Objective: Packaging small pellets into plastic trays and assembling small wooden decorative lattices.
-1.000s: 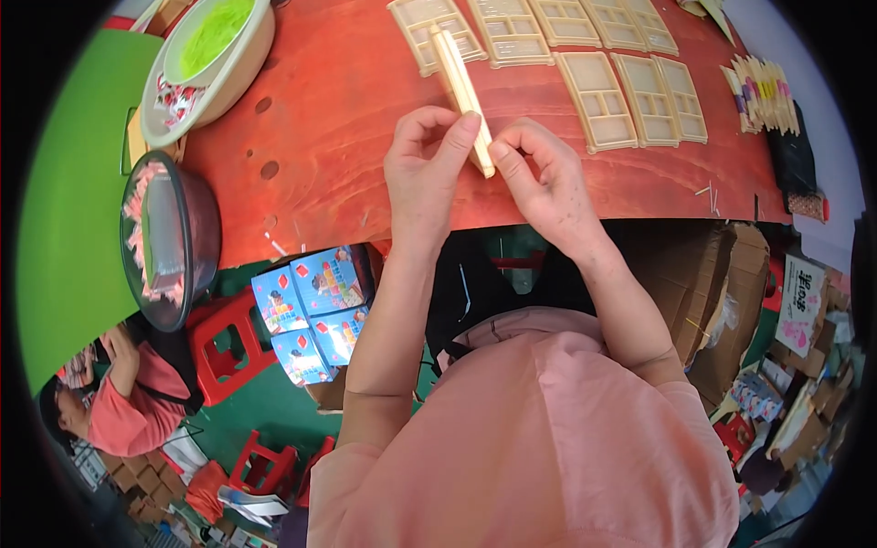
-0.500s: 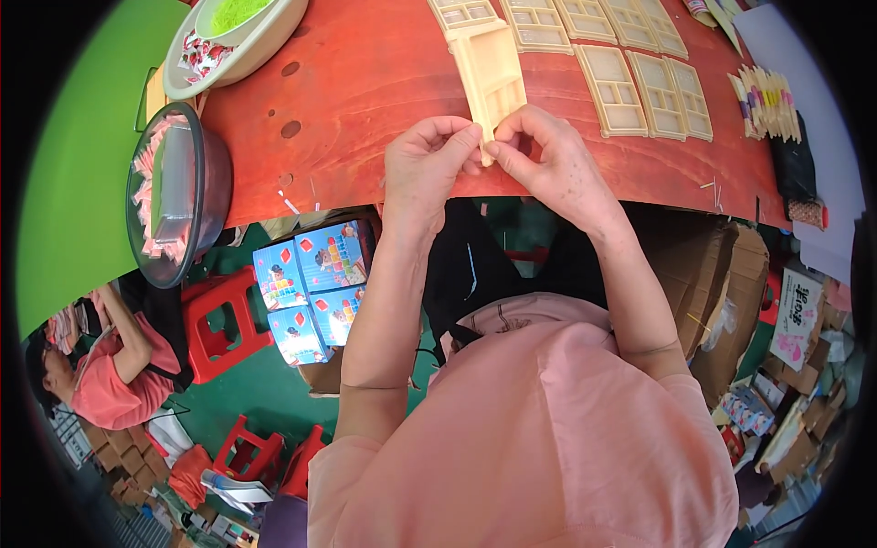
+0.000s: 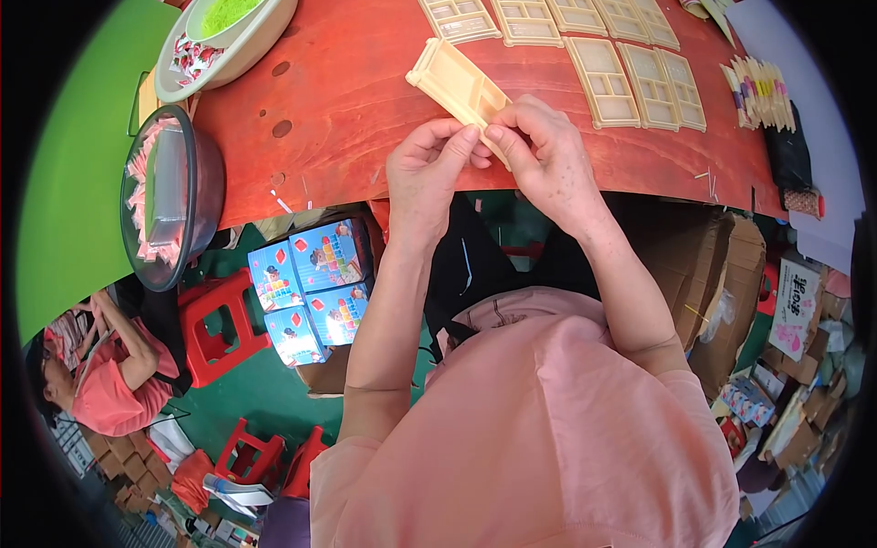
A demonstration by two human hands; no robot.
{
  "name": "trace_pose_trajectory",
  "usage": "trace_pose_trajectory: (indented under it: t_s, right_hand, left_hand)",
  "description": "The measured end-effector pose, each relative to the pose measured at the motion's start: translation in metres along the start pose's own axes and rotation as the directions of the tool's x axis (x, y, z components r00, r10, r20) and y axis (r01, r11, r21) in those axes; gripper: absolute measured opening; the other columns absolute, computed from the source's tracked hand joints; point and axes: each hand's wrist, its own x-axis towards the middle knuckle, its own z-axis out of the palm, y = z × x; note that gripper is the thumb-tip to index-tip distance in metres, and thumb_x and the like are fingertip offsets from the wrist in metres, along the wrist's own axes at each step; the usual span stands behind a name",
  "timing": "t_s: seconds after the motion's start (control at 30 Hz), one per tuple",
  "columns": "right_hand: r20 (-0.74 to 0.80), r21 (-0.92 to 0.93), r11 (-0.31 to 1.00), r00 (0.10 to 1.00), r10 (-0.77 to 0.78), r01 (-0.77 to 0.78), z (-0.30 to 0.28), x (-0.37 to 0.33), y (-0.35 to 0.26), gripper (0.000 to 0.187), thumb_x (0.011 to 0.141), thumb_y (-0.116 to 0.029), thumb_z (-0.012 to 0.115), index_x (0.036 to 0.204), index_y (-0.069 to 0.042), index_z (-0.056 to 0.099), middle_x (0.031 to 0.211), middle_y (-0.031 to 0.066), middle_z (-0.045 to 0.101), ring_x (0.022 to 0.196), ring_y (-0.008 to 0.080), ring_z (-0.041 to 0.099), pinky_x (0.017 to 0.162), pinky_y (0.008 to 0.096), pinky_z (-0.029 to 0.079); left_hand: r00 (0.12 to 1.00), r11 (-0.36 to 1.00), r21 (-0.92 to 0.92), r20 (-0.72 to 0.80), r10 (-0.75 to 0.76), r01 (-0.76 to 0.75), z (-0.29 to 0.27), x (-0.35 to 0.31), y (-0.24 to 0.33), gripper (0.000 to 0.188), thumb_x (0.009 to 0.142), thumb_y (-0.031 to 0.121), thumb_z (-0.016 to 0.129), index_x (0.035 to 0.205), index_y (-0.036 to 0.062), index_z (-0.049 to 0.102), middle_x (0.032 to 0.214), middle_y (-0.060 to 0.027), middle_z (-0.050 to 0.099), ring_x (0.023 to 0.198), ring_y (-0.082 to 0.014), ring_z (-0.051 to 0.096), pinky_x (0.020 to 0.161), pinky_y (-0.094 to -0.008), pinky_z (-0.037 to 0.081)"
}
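Both hands grip a cream plastic compartment tray (image 3: 461,80) above the red table's front edge. It tilts, with its far end toward the upper left. My left hand (image 3: 434,164) pinches the near end between thumb and fingers. On the opposite side, my right hand (image 3: 546,163) has its thumb and curled fingers on the tray's right edge. Part of the tray's near end is hidden by the fingers. Beyond my hands, similar cream trays (image 3: 603,84) lie in two rows on the table.
The red wooden table (image 3: 365,91) bears a bundle of pale sticks (image 3: 760,93) at the right. At left stand a large pale basin (image 3: 248,57) and a dark bowl (image 3: 203,196) with pink packets. Blue printed boxes (image 3: 309,288) sit below the table. A co-worker (image 3: 114,374) is at far left.
The tray has swung so its far end points further left and lies lower. My right hand has shifted slightly up along its edge; the left stays near the same place.
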Motion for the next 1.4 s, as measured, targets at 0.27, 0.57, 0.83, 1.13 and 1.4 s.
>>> trace_pose_trajectory:
  t_s: [0.27, 0.57, 0.83, 1.13, 1.4]
  right_hand:
    - [-0.014, 0.283, 0.954, 0.994, 0.108, -0.099, 0.005, -0.004, -0.003, 0.01, 0.092, -0.007, 0.063, 0.088, 0.001, 0.063, 0.081, 0.0092, 0.059, 0.074, 0.0209, 0.06, 0.068, 0.0335, 0.046]
    - [0.022, 0.416, 0.868, 0.957, 0.288, -0.271, 0.006, -0.007, -0.003, 0.016, 0.1, -0.011, 0.057, 0.089, -0.001, 0.059, 0.082, -0.0003, 0.055, 0.073, 0.0064, 0.051, 0.066, 0.0224, 0.043]
    - [-0.23, -0.231, 0.938, 0.951, 0.205, -0.258, -0.016, 0.004, 0.015, 0.017, 0.09, -0.015, 0.065, 0.082, -0.001, 0.062, 0.07, 0.0096, 0.062, 0.065, 0.0193, 0.062, 0.06, 0.0334, 0.049]
    - [-0.171, -0.513, 0.828, 0.972, 0.161, -0.227, -0.011, 0.009, 0.005, 0.018, 0.088, -0.018, 0.069, 0.084, -0.001, 0.064, 0.079, 0.0138, 0.066, 0.073, 0.0292, 0.066, 0.066, 0.0388, 0.052]
    - [0.145, 0.435, 0.862, 0.965, 0.217, -0.259, 0.009, -0.005, -0.013, 0.01, 0.097, -0.006, 0.062, 0.092, 0.003, 0.06, 0.089, 0.0026, 0.056, 0.079, 0.0079, 0.057, 0.067, 0.0244, 0.049]
  left_hand:
    - [0.991, 0.979, -0.161, 0.057, -0.118, 0.126, -0.004, 0.0, 0.006, 0.015, 0.097, 0.009, 0.061, 0.103, -0.0033, 0.068, 0.087, -0.0084, 0.069, 0.078, -0.0129, 0.063, 0.073, -0.026, 0.05]
    - [0.994, 0.967, -0.232, 0.018, -0.109, 0.11, 0.0, 0.001, 0.001, 0.015, 0.098, 0.012, 0.06, 0.103, -0.0015, 0.065, 0.087, -0.0073, 0.068, 0.077, -0.0126, 0.061, 0.071, -0.027, 0.048]
    - [0.987, 0.995, -0.095, -0.155, -0.034, 0.019, -0.041, 0.01, 0.012, 0.015, 0.101, 0.015, 0.056, 0.102, 0.0007, 0.062, 0.088, -0.0067, 0.067, 0.074, -0.0119, 0.059, 0.069, -0.0273, 0.048]
    - [0.991, 0.995, -0.101, -0.132, -0.036, 0.023, -0.037, 0.001, 0.009, 0.013, 0.1, 0.014, 0.059, 0.1, 0.0021, 0.063, 0.087, -0.0051, 0.067, 0.073, -0.0113, 0.059, 0.068, -0.0257, 0.048]
    - [1.0, 1.0, -0.006, -0.015, -0.002, 0.001, -0.004, -0.01, 0.021, 0.01, 0.096, 0.007, 0.062, 0.097, -0.0015, 0.067, 0.081, -0.0051, 0.065, 0.071, -0.0116, 0.06, 0.069, -0.0244, 0.049]
